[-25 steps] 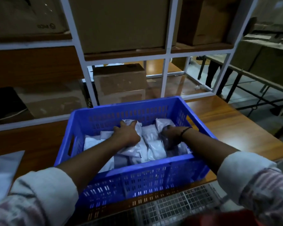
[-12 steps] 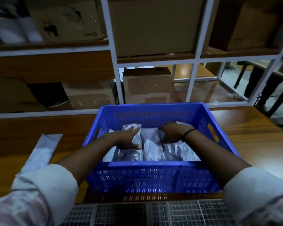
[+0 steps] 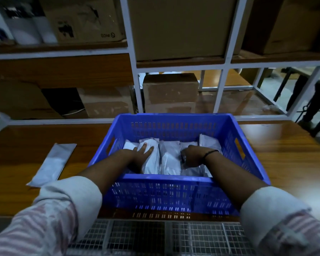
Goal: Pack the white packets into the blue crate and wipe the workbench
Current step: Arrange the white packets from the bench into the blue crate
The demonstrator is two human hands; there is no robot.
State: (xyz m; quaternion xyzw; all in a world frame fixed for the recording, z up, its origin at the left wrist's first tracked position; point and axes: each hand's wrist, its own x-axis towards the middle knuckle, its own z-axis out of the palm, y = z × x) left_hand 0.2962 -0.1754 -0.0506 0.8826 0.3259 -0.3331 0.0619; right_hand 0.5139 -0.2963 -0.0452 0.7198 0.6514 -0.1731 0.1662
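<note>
Both grips were inside the blue crate [image 3: 174,179]. The left grip [image 3: 142,154] lay flat with straight fingers, pressing on the white packets [image 3: 169,157]. The right grip [image 3: 191,158] was curled over them, and whether it held one could not be told. Well left of the left grip, one loose packet [image 3: 52,163] lay on the bench [image 3: 284,156]. Packing seemed nearly finished; the next move would be to fetch this packet, then wipe.

A single wide-angle camera sits on the person's head at the bench's [image 3: 284,163] near edge, facing forward and steeply down, close over the crate [image 3: 164,193], with shelves [image 3: 131,52] beyond the far edge
</note>
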